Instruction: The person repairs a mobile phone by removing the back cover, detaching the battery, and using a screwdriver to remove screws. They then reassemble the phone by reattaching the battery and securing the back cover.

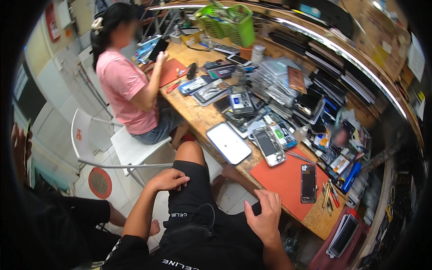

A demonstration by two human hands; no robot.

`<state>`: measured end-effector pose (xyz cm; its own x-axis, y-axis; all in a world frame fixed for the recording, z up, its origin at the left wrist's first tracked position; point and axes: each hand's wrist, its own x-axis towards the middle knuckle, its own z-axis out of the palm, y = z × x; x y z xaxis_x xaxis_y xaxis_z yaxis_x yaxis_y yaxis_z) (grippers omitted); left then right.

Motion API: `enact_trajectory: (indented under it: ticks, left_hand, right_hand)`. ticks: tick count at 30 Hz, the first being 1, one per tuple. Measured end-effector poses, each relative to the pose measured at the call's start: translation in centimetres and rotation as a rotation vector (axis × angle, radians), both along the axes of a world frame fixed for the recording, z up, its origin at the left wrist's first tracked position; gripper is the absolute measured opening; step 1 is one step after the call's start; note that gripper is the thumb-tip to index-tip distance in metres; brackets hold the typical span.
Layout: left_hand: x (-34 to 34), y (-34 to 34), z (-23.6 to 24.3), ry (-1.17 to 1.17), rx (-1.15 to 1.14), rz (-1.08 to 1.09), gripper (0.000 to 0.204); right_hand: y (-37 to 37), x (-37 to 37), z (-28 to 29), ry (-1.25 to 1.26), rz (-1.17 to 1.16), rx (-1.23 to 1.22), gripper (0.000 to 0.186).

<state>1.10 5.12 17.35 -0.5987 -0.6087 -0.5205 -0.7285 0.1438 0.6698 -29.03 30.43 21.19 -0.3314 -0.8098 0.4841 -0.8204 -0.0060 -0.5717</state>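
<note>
My left hand [169, 180] lies on my thigh, its fingers loosely bent and holding nothing. My right hand [265, 216] is open over my other leg, just off the bench edge by an orange mat [281, 182]; nothing is in it. On that mat lies a dark phone screen part [308, 183], with several screwdrivers [332, 198] and tweezers [302, 155] near it. An opened phone [268, 145] showing its inner parts sits at the mat's far edge. Left of it, a tablet-like device [229, 142] with a lit white screen lies face up.
Piles of phone parts [240, 101] and clear plastic cases [274, 78] crowd the wooden bench [189, 112]. A green basket [238, 27] stands behind. A co-worker in a pink shirt [123, 74] sits at left on a white chair [137, 146], holding a dark phone. Another person stands at far left.
</note>
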Motion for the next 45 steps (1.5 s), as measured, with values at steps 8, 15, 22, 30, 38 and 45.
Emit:
enact_trajectory:
  ticks: [8, 15, 22, 30, 38, 45]
  left_hand:
    - [4.6, 0.1, -7.9, -0.053, -0.012, 0.181, 0.050]
    - [6.9, -4.2, -12.4, 0.082, 0.552, 0.334, 0.053]
    - [6.3, -9.4, -11.4, -0.101, 0.644, 0.342, 0.068]
    - [19.5, -2.0, -8.5, 0.174, 0.550, 1.175, 0.041]
    - [52.6, -20.8, 34.9, -1.044, -0.924, 0.300, 0.047]
    - [68.8, -30.8, 36.1, 0.110, -0.949, 1.111, 0.059]
  right_hand:
    - [-4.2, -0.5, 0.9, 0.033, 0.089, 0.055, 0.038]
    - [-13.7, 3.2, 3.1, -0.082, 0.436, 0.007, 0.028]
    - [-29.8, 3.3, 9.3, -0.075, 0.618, -0.050, 0.023]
    - [-58.6, 6.3, 16.0, -0.298, 0.492, 0.033, 0.015]
    - [-94.3, 18.2, 14.7, -0.261, 0.409, 0.039, 0.018]
    - [-104.4, 26.7, 11.7, 0.130, 0.457, 0.200, 0.017]
